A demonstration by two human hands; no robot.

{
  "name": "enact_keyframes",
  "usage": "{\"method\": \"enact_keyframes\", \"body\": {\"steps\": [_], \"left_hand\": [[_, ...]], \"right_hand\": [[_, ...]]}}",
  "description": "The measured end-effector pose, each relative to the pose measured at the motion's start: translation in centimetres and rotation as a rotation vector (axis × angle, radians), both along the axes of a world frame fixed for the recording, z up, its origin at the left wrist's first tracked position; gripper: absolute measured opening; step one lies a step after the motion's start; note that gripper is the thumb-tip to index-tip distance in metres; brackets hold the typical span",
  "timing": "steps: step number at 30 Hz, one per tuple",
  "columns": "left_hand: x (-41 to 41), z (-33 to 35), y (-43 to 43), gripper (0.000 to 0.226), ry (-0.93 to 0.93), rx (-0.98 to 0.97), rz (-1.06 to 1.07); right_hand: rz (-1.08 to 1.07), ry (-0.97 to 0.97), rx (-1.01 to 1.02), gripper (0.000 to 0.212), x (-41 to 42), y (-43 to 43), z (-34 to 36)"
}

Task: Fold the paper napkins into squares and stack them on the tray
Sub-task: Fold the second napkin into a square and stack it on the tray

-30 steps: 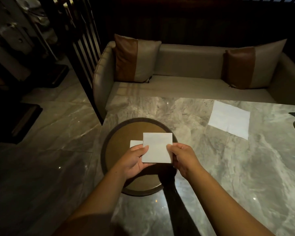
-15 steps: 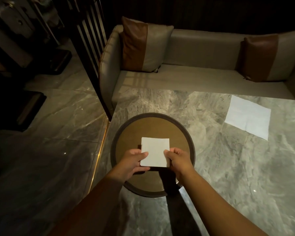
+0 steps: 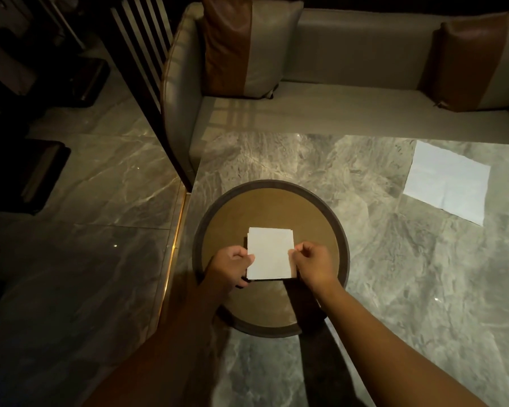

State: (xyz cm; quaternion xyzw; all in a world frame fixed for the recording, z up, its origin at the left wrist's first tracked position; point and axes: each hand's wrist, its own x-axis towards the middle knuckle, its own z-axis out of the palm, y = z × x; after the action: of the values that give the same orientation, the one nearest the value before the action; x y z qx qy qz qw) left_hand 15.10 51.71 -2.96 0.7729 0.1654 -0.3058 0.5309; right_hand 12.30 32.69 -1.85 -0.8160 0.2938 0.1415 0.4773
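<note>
Two bare forearms enter from the near edge and converge over the tray. The left hand [image 3: 231,267] has its fingers curled and pinches the left edge of the folded napkin [image 3: 270,254]. The right hand [image 3: 313,264] is curled in the same way and pinches the right edge. The folded napkin is a white square, held level between both hands above the middle of the tray [image 3: 345,239]. A second white edge shows along its far and left margins, slightly offset, which indicates at least one more folded sheet directly beneath. A dark shadow runs under the near edge; whether that edge touches the sheet below cannot be determined. The tray is round, with a brown floor and a dark raised rim, and it stands at the near-left part of the marble table [image 3: 394,274]. An unfolded napkin [image 3: 447,182] lies flat on the table, well apart from the tray, toward the far right. Beyond the far edge of the table stands a pale sofa [image 3: 350,54]. A brown-and-grey cushion [image 3: 247,45] leans at its left end and a second cushion [image 3: 476,60] at its right.
</note>
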Motion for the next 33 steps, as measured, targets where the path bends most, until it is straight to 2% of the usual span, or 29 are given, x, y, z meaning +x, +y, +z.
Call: {"method": "enact_keyframes", "body": {"steps": [6,17,33], "left_hand": [[0.8,-0.7,-0.3,0.019,-0.075,0.135,-0.024],[1.3,-1.3,-0.8,0.02,-0.264,0.225,-0.061],[1.7,-1.1,-0.7,0.027,-0.396,0.311,-0.194]], "right_hand": [[0.063,-0.023,-0.098,0.021,0.6,-0.3,-0.6],[0.097,-0.028,-0.226,0.017,1.4,-0.5,-1.6],[0.17,0.017,-0.378,0.015,1.9,-0.3,-2.4]]}}
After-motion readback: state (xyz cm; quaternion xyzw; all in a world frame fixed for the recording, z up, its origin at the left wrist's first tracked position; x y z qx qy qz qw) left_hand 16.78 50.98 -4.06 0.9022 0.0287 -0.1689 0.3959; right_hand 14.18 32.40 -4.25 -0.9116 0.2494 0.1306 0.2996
